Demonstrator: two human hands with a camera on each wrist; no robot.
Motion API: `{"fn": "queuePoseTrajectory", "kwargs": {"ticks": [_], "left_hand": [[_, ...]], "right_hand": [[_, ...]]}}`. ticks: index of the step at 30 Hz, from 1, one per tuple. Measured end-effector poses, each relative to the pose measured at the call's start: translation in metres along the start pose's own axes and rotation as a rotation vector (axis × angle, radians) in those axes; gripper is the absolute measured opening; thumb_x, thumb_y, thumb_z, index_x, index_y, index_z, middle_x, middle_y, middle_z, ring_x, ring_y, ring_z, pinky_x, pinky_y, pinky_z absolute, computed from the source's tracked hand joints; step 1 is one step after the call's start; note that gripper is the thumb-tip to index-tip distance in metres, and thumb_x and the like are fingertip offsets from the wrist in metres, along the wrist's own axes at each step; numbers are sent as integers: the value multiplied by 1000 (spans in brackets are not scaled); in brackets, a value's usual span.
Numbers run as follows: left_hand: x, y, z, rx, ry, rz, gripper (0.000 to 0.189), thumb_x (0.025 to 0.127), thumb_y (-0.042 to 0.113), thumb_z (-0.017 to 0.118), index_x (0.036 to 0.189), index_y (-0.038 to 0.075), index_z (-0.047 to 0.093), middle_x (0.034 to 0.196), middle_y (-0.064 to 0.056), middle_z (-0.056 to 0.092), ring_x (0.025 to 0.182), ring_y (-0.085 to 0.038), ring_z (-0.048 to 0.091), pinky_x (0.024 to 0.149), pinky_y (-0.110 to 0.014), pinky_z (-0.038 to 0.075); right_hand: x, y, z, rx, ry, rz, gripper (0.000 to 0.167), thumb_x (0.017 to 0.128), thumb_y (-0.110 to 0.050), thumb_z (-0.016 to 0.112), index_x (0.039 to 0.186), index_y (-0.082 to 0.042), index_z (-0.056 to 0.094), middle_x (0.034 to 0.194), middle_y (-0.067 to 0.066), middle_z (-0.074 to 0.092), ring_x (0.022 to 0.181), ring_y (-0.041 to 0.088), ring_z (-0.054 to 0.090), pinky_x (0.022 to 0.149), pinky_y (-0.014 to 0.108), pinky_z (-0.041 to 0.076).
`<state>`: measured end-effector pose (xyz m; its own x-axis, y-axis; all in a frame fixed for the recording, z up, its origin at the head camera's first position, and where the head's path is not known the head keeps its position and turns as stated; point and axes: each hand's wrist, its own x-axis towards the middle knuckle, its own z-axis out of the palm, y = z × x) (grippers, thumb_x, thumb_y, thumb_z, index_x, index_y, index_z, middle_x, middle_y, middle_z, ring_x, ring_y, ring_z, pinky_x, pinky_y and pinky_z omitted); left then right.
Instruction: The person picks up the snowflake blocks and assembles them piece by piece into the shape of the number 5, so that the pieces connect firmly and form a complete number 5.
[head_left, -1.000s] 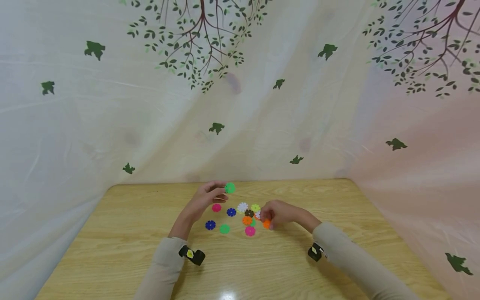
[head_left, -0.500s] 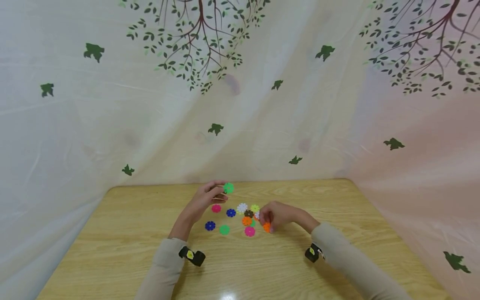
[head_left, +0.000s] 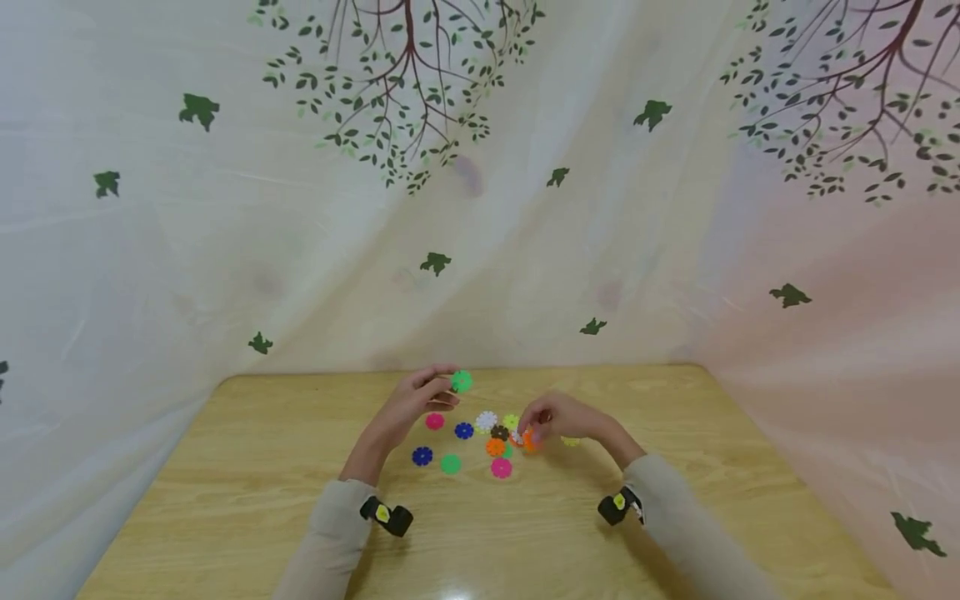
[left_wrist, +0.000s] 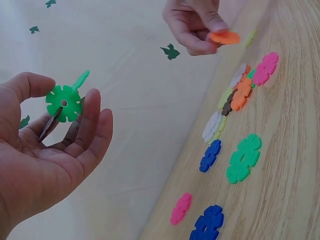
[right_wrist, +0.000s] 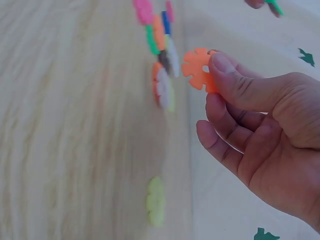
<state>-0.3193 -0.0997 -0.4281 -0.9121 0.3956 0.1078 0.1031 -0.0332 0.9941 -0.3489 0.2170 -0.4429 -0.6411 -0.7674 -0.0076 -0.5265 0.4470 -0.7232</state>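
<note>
The orange disc [right_wrist: 195, 75] is held in the right hand [right_wrist: 270, 130], raised off the desk [head_left: 420, 533] near the middle of the scattered discs. It is judged to be light and fairly stiff, thin enough to be turned with little effort; a smooth plastic surface is suggested, so some slipping might be expected under a loose pinch. It is hardly likely to be broken by finger pressure. The rim is best gripped on one side only, so that the notches opposite are left free; in this way it is pinched here, with the far notches exposed.

Only a narrow gap, filled by the disc, is left between thumb and finger of the right hand, while the lower fingers are loosely curled beneath.

By the left hand [left_wrist: 50, 160] a green disc [left_wrist: 71, 94] is pinched at its edge, with a second green piece [left_wrist: 81, 79] set crosswise at its rim and a dark piece [left_wrist: 49, 128] angled below; whether that piece is slotted in cannot be told.
</note>
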Motion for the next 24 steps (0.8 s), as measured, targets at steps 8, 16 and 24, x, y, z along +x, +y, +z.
{"fn": "queuePoseTrajectory", "kwargs": {"ticks": [8,16,24], "left_hand": [[0,-2,1,2,-5,1,41,108,23,51,143,2,55,109,-2,68,102,-24,70,94,-33,59],[1,-5,0,11,-10,-7,46,108,23,51,147,-3,49,110,-2,69,99,-19,70,94,-33,59],[3,-6,2,8,4,-38,40,108,23,51,142,4,57,111,-7,69,113,-44,64,107,-58,49]], "right_hand": [[11,-9,-4,115,117,27,5,96,-3,68,99,-2,71,90,9,68,77,11,57,75,48,58],[28,-21,-2,230,228,36,10,97,-7,68,102,2,67,95,10,70,88,29,67,85,52,60],[38,-36,-1,346,320,41,14,96,-9,70,102,2,66,100,27,70,87,25,71,83,37,61]]}}
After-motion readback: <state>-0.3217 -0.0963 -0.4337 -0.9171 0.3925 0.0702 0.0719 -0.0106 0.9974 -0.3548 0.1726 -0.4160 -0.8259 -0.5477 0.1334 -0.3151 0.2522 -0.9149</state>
